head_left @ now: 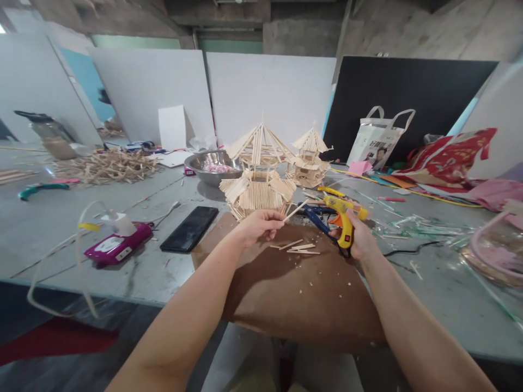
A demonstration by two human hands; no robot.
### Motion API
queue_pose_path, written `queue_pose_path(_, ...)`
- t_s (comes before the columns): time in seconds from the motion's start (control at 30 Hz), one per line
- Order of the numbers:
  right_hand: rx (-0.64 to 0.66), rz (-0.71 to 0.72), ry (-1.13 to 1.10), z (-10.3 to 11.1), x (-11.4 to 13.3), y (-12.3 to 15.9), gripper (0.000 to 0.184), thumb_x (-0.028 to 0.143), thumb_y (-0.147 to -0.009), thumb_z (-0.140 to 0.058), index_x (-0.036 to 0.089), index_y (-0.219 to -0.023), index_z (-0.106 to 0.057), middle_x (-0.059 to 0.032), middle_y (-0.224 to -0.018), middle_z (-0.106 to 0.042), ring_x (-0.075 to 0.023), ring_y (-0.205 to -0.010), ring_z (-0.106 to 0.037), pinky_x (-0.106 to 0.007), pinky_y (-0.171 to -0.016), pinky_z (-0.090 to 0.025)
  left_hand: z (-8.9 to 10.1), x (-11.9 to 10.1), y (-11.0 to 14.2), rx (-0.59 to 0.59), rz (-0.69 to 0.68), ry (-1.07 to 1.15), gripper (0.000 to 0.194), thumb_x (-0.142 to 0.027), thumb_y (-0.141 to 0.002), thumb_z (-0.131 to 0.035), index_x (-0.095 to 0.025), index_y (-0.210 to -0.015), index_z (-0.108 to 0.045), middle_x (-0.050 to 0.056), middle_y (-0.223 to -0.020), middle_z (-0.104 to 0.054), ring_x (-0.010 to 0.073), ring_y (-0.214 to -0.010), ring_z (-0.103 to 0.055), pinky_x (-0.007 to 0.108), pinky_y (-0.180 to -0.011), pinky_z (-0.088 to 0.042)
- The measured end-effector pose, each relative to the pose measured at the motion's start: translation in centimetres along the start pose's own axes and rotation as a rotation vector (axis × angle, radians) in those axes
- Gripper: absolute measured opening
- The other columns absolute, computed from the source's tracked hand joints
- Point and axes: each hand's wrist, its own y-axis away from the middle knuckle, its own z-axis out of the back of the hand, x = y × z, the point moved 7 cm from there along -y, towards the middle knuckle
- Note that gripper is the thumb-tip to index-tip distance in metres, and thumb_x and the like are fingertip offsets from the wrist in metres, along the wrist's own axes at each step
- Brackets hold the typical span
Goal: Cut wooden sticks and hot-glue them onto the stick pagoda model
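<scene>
Pinched between the fingers of my left hand is a thin wooden stick, pointing up and to the right. My right hand is wrapped round the handle of a yellow glue gun, whose nozzle faces left toward the stick. Just behind my left hand stands a pagoda model built of wooden sticks, with a peaked roof. Several loose short sticks lie on the brown board below my hands. Blue-handled pliers rest beside the glue gun.
A smaller stick pagoda and a metal bowl stand behind. On the left are a black phone, a purple power strip, a stick pile and a bottle. Glue sticks and a white bag are right.
</scene>
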Motion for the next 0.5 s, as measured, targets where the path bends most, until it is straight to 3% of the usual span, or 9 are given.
queue_pose_path(0.17, 0.034, -0.049, -0.066, -0.6, 0.1, 0.3, 0.025, 0.036, -0.078, -0.043, 0.015, -0.077, -0.056, -0.0025, -0.061, -0.064, -0.0140, -0.050, -0.061, -0.026, -0.050, -0.051, 0.4, -1.1, 0.4, 0.006, -0.074, 0.058, 0.021, -0.030, -0.063, -0.061, -0.014, -0.075, -0.053, -0.005, -0.053, -0.047, 0.0023, -0.040, -0.040, 0.016, -0.038, -0.027)
queue_pose_path(0.27, -0.031, -0.012, -0.026, -0.4, 0.1, 0.2, 0.024, 0.038, -0.075, -0.048, 0.015, -0.075, -0.056, -0.0010, -0.059, -0.063, -0.0116, -0.048, -0.059, -0.022, -0.049, -0.050, 0.2, -0.8, 0.2, 0.001, -0.071, -0.060, 0.022, -0.035, -0.066, -0.057, -0.014, -0.072, -0.051, -0.005, -0.049, -0.044, 0.0035, -0.039, -0.038, 0.017, -0.038, -0.027)
queue_pose_path(0.37, -0.146, 0.008, 0.128, 0.5, 0.1, -0.1, 0.027, 0.042, -0.069, -0.054, 0.016, -0.068, -0.053, 0.0026, -0.046, -0.056, -0.0090, -0.034, -0.050, -0.020, -0.034, -0.043, -0.2, 0.0, -0.5, -0.022, -0.094, -0.460, 0.019, -0.034, -0.068, -0.052, -0.015, -0.070, -0.054, -0.003, -0.049, -0.047, 0.0063, -0.042, -0.041, 0.019, -0.043, -0.031)
queue_pose_path(0.5, -0.262, 0.091, 0.264, 2.5, 1.3, -0.7, 0.033, 0.050, -0.066, -0.053, 0.018, -0.063, -0.049, 0.0060, -0.037, -0.046, -0.0068, -0.025, -0.039, -0.018, -0.024, -0.033, -0.4, 0.7, -1.3, -0.156, -0.215, -1.085, 0.012, -0.023, -0.068, -0.050, -0.016, -0.067, -0.060, 0.003, -0.064, -0.059, 0.0128, -0.060, -0.051, 0.024, -0.057, -0.036)
